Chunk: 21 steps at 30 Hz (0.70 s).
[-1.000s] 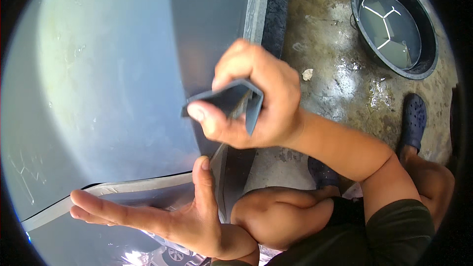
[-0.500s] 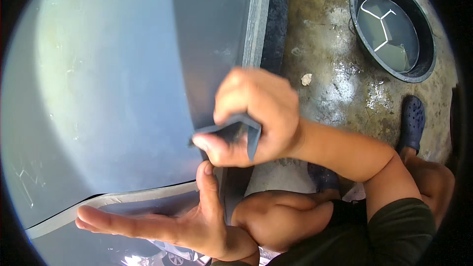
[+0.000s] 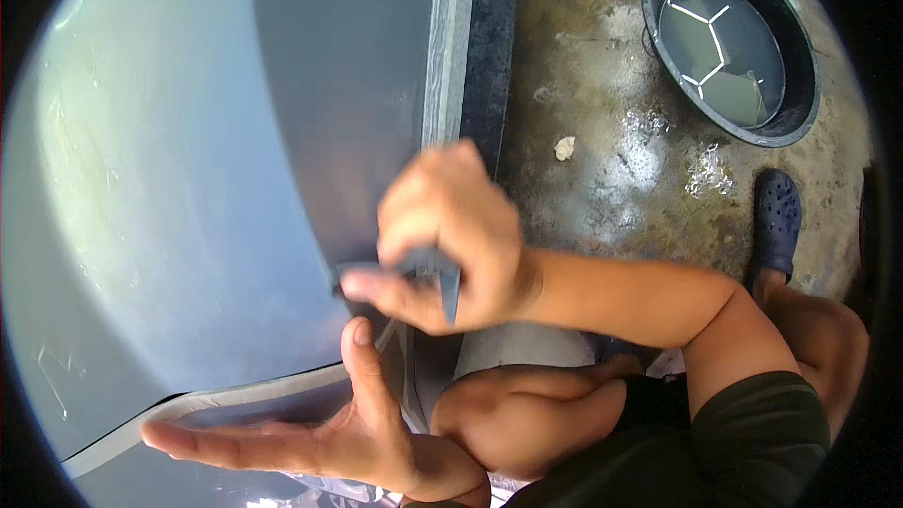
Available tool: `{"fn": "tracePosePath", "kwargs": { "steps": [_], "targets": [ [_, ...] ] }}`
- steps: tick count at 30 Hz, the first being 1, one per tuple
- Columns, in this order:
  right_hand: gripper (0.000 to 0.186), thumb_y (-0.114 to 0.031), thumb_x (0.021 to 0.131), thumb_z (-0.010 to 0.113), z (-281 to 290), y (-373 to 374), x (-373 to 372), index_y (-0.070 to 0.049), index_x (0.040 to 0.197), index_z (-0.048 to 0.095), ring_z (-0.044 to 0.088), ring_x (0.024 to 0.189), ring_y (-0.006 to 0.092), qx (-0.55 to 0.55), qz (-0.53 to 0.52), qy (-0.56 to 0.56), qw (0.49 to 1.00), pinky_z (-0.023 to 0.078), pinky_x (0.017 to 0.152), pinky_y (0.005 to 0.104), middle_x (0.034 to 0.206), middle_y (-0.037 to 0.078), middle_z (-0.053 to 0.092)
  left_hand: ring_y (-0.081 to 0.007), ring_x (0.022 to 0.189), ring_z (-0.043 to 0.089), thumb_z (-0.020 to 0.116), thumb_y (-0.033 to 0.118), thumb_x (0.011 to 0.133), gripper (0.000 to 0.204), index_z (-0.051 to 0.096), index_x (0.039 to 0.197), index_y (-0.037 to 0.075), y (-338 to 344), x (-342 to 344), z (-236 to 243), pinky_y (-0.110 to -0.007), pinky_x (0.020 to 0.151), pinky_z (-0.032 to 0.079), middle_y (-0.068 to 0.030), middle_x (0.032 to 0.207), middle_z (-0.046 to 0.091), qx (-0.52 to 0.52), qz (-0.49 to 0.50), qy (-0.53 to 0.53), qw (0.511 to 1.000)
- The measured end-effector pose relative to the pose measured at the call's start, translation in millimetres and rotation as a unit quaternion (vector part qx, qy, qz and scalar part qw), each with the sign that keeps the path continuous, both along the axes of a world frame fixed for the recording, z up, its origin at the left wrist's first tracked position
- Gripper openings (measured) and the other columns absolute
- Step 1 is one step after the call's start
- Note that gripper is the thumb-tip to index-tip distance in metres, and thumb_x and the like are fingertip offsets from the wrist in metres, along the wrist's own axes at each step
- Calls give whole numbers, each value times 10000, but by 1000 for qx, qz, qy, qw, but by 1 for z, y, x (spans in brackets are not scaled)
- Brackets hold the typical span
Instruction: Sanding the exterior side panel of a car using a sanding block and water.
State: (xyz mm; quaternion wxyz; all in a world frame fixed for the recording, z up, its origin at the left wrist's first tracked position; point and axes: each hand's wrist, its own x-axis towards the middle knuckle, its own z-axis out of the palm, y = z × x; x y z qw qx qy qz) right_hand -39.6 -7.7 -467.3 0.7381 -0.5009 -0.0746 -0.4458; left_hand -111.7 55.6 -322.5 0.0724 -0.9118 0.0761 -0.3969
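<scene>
My right hand (image 3: 451, 235), slightly blurred, is closed around a folded dark grey sheet of sandpaper (image 3: 451, 293). Its thumb presses on the fold, and a pointed corner hangs out below the fingers. The hand is over the right side of a large smooth grey car body panel (image 3: 188, 188); whether the paper touches the surface is hard to tell. Below it, my left hand (image 3: 329, 449) is open and empty, fingers stretched to the left and thumb pointing up. It lies along the panel's lower edge, beside a strip of pale masking tape (image 3: 249, 395).
Right of the panel runs a taped edge (image 3: 451, 28) with a dark border. On the wet concrete floor (image 3: 583, 66) stands a black basin (image 3: 804, 99) of murky water. A small white scrap (image 3: 564, 148) and a dark blue clog (image 3: 778, 212) on a foot are nearby.
My right hand has moved left and a little down with the sandpaper. My left hand, still open, has moved slightly left. The whole view has shifted somewhat.
</scene>
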Motion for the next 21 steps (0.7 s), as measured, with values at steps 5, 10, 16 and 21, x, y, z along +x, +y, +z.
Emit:
{"fn": "tracePosePath", "kwargs": {
  "steps": [5,10,16,21],
  "targets": [
    [329,-301,847,883,2,-15,17,-156,859,588,543,702,221,9,-59,-3,998,341,729,398,790,13,574,-404,1610,280,1023,323,709,1372,150,1740,85,1,-3,-1,-572,1328,217,-256,1752,237,12,-5,19,1000],
    [302,-330,907,841,2,9,-14,-157,877,595,533,708,220,23,6,-3,1000,342,736,403,782,8,553,-403,1608,284,989,294,767,1327,116,1743,83,0,-1,-11,-576,1324,224,-258,1757,223,-83,-63,12,994],
    [297,-311,894,850,-2,5,5,-149,884,602,557,750,230,20,-23,13,999,362,759,404,822,15,572,-397,1622,257,922,242,852,1233,91,1748,86,13,-3,-9,-572,1322,221,-263,1772,183,6,-43,27,999],
    [294,-305,896,849,-2,10,-13,-148,911,601,558,758,242,-9,-23,-18,1000,357,766,405,850,22,578,-391,1630,240,898,213,868,1200,94,1748,78,7,-4,-5,-562,1322,214,-248,1780,176,-16,-46,15,999]
  ]
}}
